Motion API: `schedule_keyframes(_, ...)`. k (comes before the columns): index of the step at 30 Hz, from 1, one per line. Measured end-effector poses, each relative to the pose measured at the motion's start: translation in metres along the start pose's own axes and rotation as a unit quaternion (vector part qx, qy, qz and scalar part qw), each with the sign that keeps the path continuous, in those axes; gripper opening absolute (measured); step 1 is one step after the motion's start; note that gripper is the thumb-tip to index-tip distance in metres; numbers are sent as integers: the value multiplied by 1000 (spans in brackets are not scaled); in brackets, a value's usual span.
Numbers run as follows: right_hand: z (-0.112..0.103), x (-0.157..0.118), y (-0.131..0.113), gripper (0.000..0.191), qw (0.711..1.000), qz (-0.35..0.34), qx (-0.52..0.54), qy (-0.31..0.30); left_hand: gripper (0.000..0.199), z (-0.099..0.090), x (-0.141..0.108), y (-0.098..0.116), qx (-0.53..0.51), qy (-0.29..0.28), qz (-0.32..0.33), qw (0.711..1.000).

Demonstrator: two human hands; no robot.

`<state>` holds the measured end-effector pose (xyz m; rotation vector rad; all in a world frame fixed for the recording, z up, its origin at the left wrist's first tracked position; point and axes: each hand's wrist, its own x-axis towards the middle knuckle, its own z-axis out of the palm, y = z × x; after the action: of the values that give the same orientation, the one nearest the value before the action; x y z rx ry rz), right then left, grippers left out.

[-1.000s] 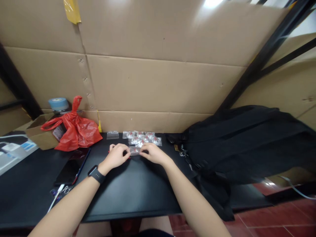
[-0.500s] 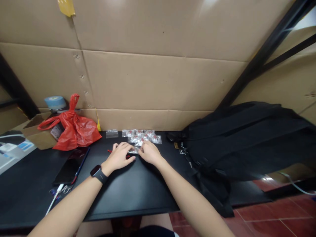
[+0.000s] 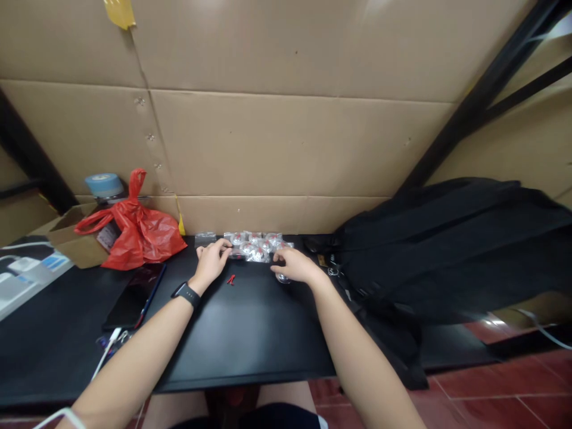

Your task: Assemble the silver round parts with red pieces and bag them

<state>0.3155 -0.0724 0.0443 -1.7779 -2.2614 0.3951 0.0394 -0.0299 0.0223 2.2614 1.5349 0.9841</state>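
Note:
Several small clear packets (image 3: 258,254) with round silvery pieces and red marks lie in a cluster at the back of the black table. My left hand (image 3: 211,262) is at the cluster's left end, its thumb and forefinger apart and the other fingers bent; whether it touches a packet I cannot tell. To the right of the cluster, my right hand (image 3: 295,266) has its fingers curled over a shiny round piece (image 3: 282,278), which shows below them and is partly hidden. A small red clip-like piece (image 3: 231,279) lies on the table between my hands.
A flat clear bag (image 3: 204,239) lies behind my left hand. At left are a red plastic bag (image 3: 143,235), a cardboard box (image 3: 80,247), a phone (image 3: 134,297) with a white cable, and a power strip (image 3: 33,280). A black backpack (image 3: 447,256) covers the right side.
My hands have moved apart from the spot in front of the packets. The left went back and left; the right went right with the shiny piece. The red piece is now uncovered.

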Motion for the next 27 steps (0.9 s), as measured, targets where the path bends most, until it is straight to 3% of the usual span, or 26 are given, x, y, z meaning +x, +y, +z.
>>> schedule_keyframes(5, -2, -3, 6, 52, 998, 9, 22, -66, 16, -3, 9, -2, -47, 42, -39, 997)
schedule_keyframes(9, -7, -5, 2, 48, 995, 41, 28, -87, 20, -1, 8, -1, 20, 23, -52, 998)
schedule_keyframes(12, -9, -8, -3, 40, 993, 77, 29, -82, 24, -7, 4, 0, 87, 40, -27, 995)
schedule_keyframes(14, -9, -9, -6, 35, 994, 84, 23, -67, 24, -18, -1, 1, 97, 4, 45, 994)
schedule_keyframes(17, -6, -10, -10, 34, 996, 70, 0, -51, 29, -34, -13, 0, 73, -147, 193, 967)
schedule_keyframes(19, -4, -9, -12, 36, 997, 52, -17, -45, 29, -39, -20, -2, 58, -210, 233, 948)
schedule_keyframes(23, -1, -10, -16, 36, 998, 45, -41, -36, 7, -33, -24, -3, 39, -217, 231, 947)
schedule_keyframes(27, -1, -10, -21, 41, 998, 42, -43, -26, 12, -26, -24, 3, 33, -195, 228, 953)
